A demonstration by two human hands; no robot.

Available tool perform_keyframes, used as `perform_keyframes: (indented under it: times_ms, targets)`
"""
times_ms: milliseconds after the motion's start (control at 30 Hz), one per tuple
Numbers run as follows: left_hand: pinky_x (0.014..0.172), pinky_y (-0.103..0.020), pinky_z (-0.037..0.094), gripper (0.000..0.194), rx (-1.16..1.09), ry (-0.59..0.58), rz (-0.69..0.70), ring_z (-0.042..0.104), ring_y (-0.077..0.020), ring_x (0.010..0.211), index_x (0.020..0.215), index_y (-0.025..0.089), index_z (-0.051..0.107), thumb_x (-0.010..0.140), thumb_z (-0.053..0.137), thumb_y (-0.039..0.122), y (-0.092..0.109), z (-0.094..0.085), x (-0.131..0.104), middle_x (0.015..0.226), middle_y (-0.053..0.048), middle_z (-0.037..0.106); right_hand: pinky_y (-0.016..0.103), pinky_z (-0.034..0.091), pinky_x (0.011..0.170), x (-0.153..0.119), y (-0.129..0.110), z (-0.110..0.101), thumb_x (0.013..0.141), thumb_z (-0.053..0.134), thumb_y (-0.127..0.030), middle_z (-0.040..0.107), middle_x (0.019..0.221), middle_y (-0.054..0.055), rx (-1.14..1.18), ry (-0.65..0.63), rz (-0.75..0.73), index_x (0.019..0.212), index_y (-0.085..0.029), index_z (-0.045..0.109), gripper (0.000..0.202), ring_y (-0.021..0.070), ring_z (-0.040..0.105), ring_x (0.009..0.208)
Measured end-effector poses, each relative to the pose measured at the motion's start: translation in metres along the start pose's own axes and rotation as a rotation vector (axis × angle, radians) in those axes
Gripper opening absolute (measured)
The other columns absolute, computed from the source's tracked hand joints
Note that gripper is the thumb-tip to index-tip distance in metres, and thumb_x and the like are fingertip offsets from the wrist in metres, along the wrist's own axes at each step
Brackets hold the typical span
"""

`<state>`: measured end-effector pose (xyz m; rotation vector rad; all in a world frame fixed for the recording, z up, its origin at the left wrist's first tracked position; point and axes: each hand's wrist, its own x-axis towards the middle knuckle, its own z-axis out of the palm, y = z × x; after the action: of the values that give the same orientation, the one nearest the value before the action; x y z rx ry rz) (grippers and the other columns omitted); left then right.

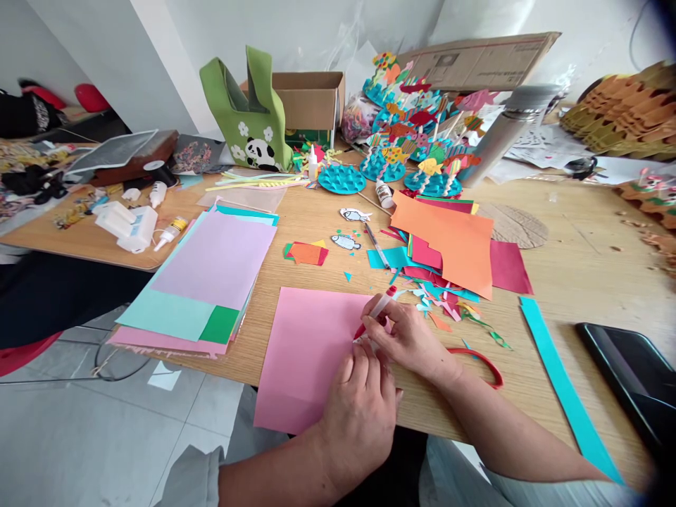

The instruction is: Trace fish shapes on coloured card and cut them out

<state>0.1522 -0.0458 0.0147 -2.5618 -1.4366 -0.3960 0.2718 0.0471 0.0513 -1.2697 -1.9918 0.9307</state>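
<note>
My right hand (409, 334) is closed around a red marker (379, 308) with a pale barrel. The marker's tip is down at the right part of a pink sheet of paper (301, 352). My left hand (362, 405) presses on the sheet's right side, its fingers bent and close together beside the tip. A small whitish bit shows at these fingertips, mostly hidden. Beyond the sheet lie two paper fish, one upper fish (355, 215) and one lower fish (346, 242), and a pen (377, 245). Red-handled scissors (489, 366) lie partly under my right forearm.
Stacked coloured paper (211, 260) is at the left. Orange paper (448, 239) and scraps (438, 299) lie right of centre. A blue strip (565, 387) and a phone (628, 380) are at the right. Behind stand a green bag (248, 120), fish decorations (422, 141) and a flask (501, 134).
</note>
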Motion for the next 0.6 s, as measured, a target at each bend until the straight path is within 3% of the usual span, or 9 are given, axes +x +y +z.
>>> perform_keyframes:
  times_ms: [600]
  targets:
    - [0.088,-0.04,0.044,0.04,-0.003,-0.002,-0.03,0.057,-0.0286,0.106,0.117,0.004,0.061,0.088,0.059,0.032,-0.0002,-0.0019,0.004,0.118,-0.021,0.062,0.022,0.038,0.049,0.0018,0.0097,-0.0059,0.083,0.048,-0.024,0.055,0.056,-0.003,-0.093,0.008,0.014,0.072,-0.019,0.053,0.012,0.0099,0.049,0.048]
